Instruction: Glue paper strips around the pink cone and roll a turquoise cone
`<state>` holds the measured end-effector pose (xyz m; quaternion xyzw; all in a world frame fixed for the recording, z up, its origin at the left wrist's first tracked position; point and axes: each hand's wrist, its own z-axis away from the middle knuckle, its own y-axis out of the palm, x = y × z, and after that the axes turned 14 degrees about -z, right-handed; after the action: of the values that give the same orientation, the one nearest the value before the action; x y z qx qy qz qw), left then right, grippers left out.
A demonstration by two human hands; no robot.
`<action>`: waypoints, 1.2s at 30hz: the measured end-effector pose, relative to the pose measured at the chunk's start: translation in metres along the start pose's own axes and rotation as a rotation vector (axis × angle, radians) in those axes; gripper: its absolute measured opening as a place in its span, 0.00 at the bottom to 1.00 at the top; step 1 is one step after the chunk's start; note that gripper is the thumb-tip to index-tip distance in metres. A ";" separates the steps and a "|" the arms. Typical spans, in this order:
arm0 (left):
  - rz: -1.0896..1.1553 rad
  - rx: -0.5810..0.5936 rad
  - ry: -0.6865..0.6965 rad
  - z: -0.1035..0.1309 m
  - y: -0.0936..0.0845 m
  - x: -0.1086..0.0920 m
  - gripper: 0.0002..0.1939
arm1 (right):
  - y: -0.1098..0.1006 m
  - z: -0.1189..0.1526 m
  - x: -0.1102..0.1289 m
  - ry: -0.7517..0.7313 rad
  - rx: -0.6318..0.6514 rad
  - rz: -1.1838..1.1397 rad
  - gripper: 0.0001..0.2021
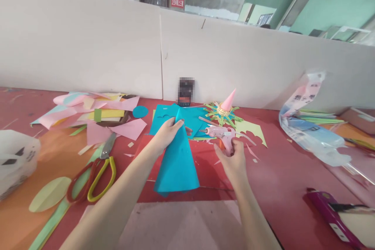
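My left hand (167, 133) pinches the upper end of a folded sheet of blue paper (178, 166), which widens towards me like a cone. Around the handle of a pink hot glue gun (225, 134) the fingers of my right hand (234, 161) are closed. Its nozzle points left, towards the blue paper, and a glue stick sticks out at its rear. Just behind it stands a pink paper cone (228, 100) in a woven ring on a base of green and blue strips. More blue paper (159, 123) with cut-out edges lies behind my left hand.
Red-and-yellow-handled scissors (90, 179) lie at left among pink paper scraps (101, 133). A blue disc (140, 111) lies near them. A phone-like device (186, 91) leans against the white partition (219, 58). Plastic packaging (313, 129) and a purple tool (331, 211) are at right.
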<state>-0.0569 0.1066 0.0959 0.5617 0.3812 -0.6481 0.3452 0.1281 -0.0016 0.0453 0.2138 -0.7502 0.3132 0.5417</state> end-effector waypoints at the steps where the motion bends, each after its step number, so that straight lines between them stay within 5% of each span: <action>1: -0.001 -0.001 -0.003 0.001 0.001 -0.001 0.13 | 0.001 0.003 0.002 -0.030 0.003 0.001 0.25; 18: -0.143 -0.039 0.017 0.005 0.014 -0.008 0.12 | 0.005 0.013 0.003 -0.228 0.058 0.102 0.21; 26: -0.312 -0.163 0.019 0.004 0.018 -0.004 0.14 | 0.007 0.017 0.006 -0.220 0.036 0.134 0.19; 36: -0.387 -0.166 0.048 0.007 0.019 -0.006 0.14 | 0.004 0.016 0.007 -0.236 0.034 0.142 0.17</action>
<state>-0.0421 0.0917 0.0999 0.4629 0.5421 -0.6552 0.2500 0.1127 -0.0097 0.0472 0.2044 -0.8166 0.3360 0.4224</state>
